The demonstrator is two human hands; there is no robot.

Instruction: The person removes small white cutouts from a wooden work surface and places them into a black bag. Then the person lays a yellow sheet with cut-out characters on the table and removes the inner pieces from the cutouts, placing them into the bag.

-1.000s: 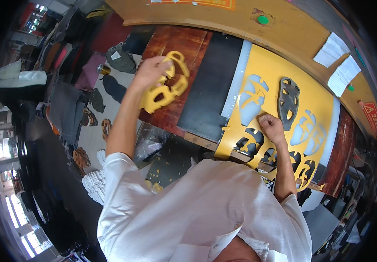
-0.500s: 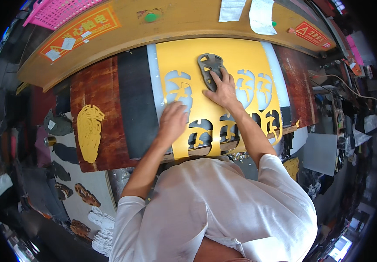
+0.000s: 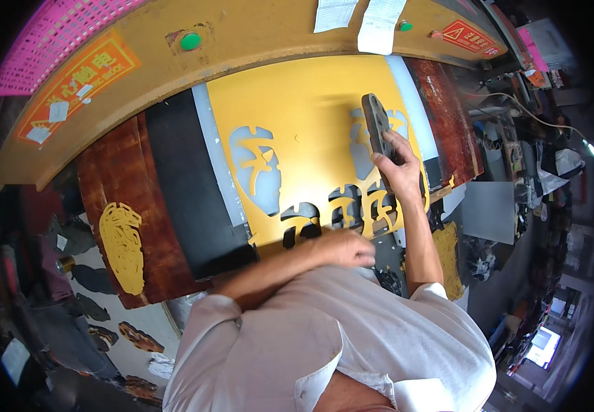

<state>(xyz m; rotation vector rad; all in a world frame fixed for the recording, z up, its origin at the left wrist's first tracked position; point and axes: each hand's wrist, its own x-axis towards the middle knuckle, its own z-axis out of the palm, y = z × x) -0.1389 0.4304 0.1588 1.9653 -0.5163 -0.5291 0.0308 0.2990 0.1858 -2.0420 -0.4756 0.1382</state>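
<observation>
My right hand [image 3: 401,163] grips a dark, sole-shaped cutting die [image 3: 375,118], tilted up on its side above the right part of a yellow sheet [image 3: 304,96]. Fingers and thumb wrap its lower end. Rows of shoe-upper-shaped openings pierce the sheet, and a pale blue board [image 3: 264,180] shows through some of them. My left hand [image 3: 349,248] is low in front of my shirt, by the sheet's near edge. Its fingers are curled closed and slightly blurred; anything inside them is hidden.
An ochre machine beam [image 3: 262,34] with a green button [image 3: 190,41] spans the far side. Yellow cut pieces [image 3: 121,247] lie stacked on the reddish-brown board [image 3: 163,257] at left. A pink basket [image 3: 49,48] stands at far left. More dark cut pieces lie lower left.
My right hand has lifted the cutting die off the sheet, tipped it up and carried it right. My left hand has swung from the sheet's left side toward my body. The view has shifted.
</observation>
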